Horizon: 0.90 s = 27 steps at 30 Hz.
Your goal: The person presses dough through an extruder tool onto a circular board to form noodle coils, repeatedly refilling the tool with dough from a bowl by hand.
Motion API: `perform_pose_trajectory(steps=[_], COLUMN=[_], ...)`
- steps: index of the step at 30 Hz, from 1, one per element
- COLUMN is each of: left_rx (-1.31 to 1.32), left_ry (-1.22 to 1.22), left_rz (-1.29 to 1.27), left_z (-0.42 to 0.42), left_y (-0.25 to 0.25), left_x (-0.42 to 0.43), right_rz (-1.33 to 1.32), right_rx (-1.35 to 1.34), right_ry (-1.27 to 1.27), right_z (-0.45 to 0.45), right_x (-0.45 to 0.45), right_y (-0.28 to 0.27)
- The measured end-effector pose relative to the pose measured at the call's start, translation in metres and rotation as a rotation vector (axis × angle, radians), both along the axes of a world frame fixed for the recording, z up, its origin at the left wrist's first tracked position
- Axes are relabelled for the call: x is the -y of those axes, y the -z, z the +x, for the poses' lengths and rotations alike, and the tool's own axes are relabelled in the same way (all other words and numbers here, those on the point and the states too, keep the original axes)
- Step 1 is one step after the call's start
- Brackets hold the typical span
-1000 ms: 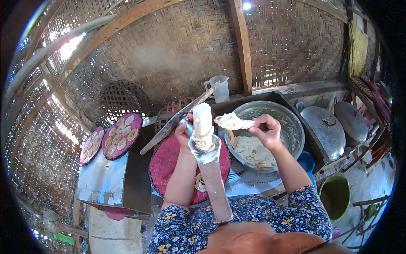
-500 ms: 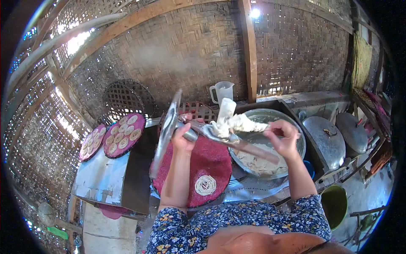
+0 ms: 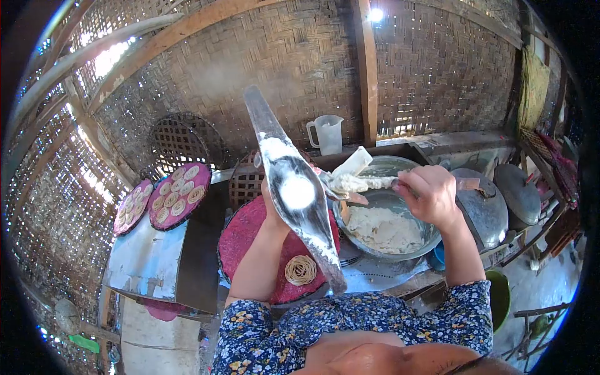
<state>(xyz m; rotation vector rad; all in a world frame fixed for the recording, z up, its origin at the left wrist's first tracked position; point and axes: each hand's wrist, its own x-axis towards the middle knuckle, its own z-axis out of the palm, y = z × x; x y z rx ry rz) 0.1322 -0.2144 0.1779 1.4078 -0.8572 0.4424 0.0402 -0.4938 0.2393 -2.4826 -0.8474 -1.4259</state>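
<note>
My left hand (image 3: 272, 212) is closed round a metal dough press (image 3: 294, 181), partly hidden behind it. The press is a long flat bar with a round middle, smeared white and turned towards me. Just right of it sits a dough-coated wooden plunger (image 3: 354, 162) with a pale cylindrical end. My right hand (image 3: 432, 192) is closed on the plunger's dough-covered arm, and a wooden end sticks out past my knuckles. Below is a large metal basin (image 3: 431, 240) of white dough (image 3: 384, 230). On the pink round tray (image 3: 244, 240) lies one coil of dough strands (image 3: 300, 270).
Two pink trays with several dough coils (image 3: 181, 195) lean at the left on a pale box (image 3: 147, 262). A plastic jug (image 3: 328, 134) stands by the woven wall. Lidded pots (image 3: 481, 209) are at the right, with a green bucket (image 3: 500, 300) below.
The press has turned so its round face shows and has moved right, in front of my left hand. My right hand has moved slightly right, and the plunger's pale end has tilted right.
</note>
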Motion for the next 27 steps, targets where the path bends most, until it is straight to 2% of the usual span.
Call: perform_pose_trajectory(steps=[2,3,4,5,6,9,11,12,14,16,18,20,21,23,24,25,26,27], left_rx=[-0.077,-0.016,0.414,0.476,0.085,-0.138,-0.144,-0.105,-0.057,-0.054,-0.049,0.049,-0.136,-0.074,-0.113,-0.184,-0.239,-0.278], left_ry=[0.107,0.117,-0.223,-0.217,0.029,-0.058,0.207,0.357,0.512,0.624,0.769,0.842,0.684,0.263,0.147,0.099,0.107,0.123], left_rz=[-0.22,-0.292,-0.025,-0.067,-0.297,-0.225,-0.372,-0.48,-0.478,-0.5,-0.489,-0.358,-0.299,-0.075,0.029,0.143,0.281,0.445], left_z=[-0.002,-0.002,0.002,0.001,-0.01,-0.024,-0.015,-0.017,-0.021,-0.03,-0.037,-0.039,-0.06,-0.073,-0.078,-0.085,-0.089,-0.094], left_y=[-0.003,-0.006,-0.013,-0.02,-0.024,-0.038,-0.026,-0.026,-0.031,-0.028,-0.022,-0.013,-0.027,-0.019,-0.017,-0.012,-0.008,-0.005], left_x=[-0.003,-0.006,-0.011,-0.016,-0.024,-0.055,-0.065,-0.061,-0.057,-0.049,-0.04,-0.038,-0.044,-0.054,-0.06,-0.069,-0.076,-0.083], right_rz=[-0.034,-0.046,-0.046,-0.046,-0.047,-0.118,-0.223,-0.006,0.425,0.824,0.876,1.191,1.207,1.152,1.172,1.181,1.343,1.241], right_rx=[0.002,-0.017,-0.04,-0.063,-0.087,-0.28,-0.47,-0.586,-0.805,-1.413,-1.841,-2.151,-2.143,-2.079,-1.948,-1.827,-1.636,-1.692], right_ry=[-0.028,-0.026,0.026,0.076,0.123,0.327,0.395,0.164,-0.303,-0.935,-1.316,-1.916,-2.003,-1.908,-1.797,-1.67,-1.56,-1.52], right_z=[-0.002,-0.002,-0.003,-0.002,-0.001,0.013,0.021,0.022,0.021,0.012,-0.015,-0.031,-0.034,-0.029,-0.027,-0.027,-0.036,-0.031], right_x=[0.01,0.017,0.027,0.036,0.044,0.061,0.057,0.046,0.007,-0.035,-0.085,-0.11,-0.117,-0.106,-0.104,-0.103,-0.106,-0.1], right_y=[0.004,0.006,0.01,0.014,0.019,0.054,0.074,0.079,0.086,0.103,0.087,0.096,0.094,0.099,0.091,0.079,0.06,0.05])
